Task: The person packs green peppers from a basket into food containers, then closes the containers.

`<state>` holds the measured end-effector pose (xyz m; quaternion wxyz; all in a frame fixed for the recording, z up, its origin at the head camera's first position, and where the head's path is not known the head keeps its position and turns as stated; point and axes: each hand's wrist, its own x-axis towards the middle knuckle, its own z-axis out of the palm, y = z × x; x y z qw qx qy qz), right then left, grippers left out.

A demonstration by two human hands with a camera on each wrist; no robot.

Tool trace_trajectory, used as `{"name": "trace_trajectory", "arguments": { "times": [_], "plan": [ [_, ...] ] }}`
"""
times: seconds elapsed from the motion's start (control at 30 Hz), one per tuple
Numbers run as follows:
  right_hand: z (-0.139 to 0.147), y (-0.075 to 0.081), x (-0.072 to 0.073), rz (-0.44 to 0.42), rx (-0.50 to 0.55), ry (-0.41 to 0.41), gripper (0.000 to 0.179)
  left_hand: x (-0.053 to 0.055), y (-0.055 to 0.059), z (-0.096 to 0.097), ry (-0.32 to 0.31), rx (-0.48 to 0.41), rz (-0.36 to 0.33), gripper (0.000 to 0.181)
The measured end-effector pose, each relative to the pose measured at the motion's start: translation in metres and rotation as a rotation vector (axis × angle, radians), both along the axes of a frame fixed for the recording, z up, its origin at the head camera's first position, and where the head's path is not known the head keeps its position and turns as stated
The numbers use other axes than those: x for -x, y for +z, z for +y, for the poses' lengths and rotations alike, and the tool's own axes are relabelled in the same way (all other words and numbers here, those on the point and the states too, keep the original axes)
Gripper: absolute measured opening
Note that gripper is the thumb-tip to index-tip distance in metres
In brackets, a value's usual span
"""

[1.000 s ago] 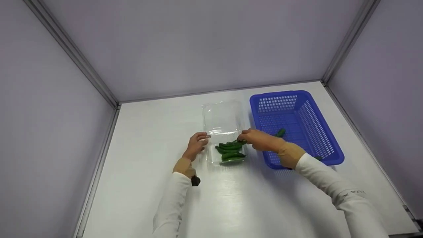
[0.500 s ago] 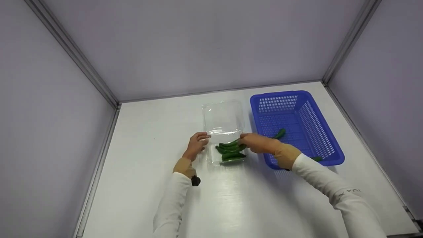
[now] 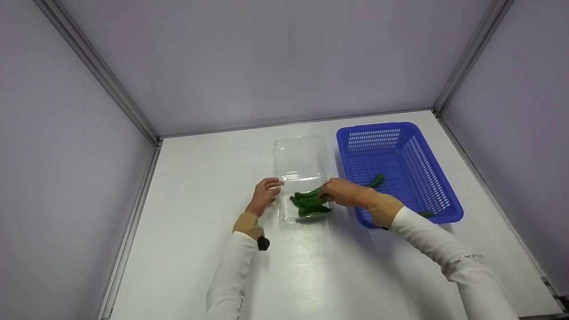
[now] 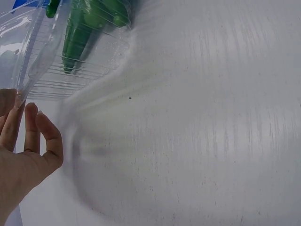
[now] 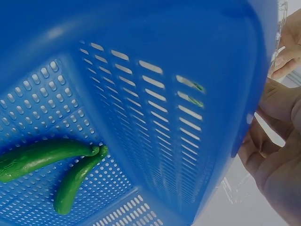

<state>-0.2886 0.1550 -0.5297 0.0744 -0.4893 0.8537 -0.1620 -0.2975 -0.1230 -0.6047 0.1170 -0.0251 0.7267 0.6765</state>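
In the head view a clear plastic clamshell box (image 3: 300, 160) lies with its lid laid back. Its near half holds several green chili peppers (image 3: 313, 209), side by side. My left hand (image 3: 265, 195) pinches the box's left edge near the hinge; the left wrist view shows thumb and fingertips (image 4: 19, 101) on the rim. My right hand (image 3: 346, 192) reaches over the box's right side, its curled fingers on the right end of an upper chili pepper. Its fingertips are partly hidden, and in the right wrist view the basket wall covers what this hand (image 5: 277, 155) holds.
A blue slotted basket (image 3: 429, 173) stands right of the box, its left rim beneath my right wrist. Inside it lie loose chili peppers (image 5: 70, 186). White panels enclose the white table (image 3: 200, 186) at the back and sides.
My right hand has moved slightly down and left over the box, shifting the upper chili pepper among the others. My left hand has stayed at the box's edge.
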Motion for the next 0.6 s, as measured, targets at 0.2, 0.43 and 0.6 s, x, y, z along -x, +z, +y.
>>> {"name": "trace_trajectory", "arguments": {
  "times": [0.2, 0.43, 0.6],
  "plan": [
    [-0.0031, -0.0002, 0.0001, -0.030, -0.001, -0.005, 0.022, 0.0012, -0.0032, 0.0013, 0.025, 0.005, 0.003, 0.035],
    [-0.0005, 0.0017, -0.0013, -0.026, -0.004, 0.001, 0.024, 0.0021, -0.0034, 0.0014, 0.018, 0.027, -0.002, 0.036],
    [0.0053, 0.0042, -0.0020, -0.016, -0.026, -0.021, 0.023, 0.0029, -0.0041, 0.0015, 0.025, 0.032, -0.019, 0.037]
  ]
}}
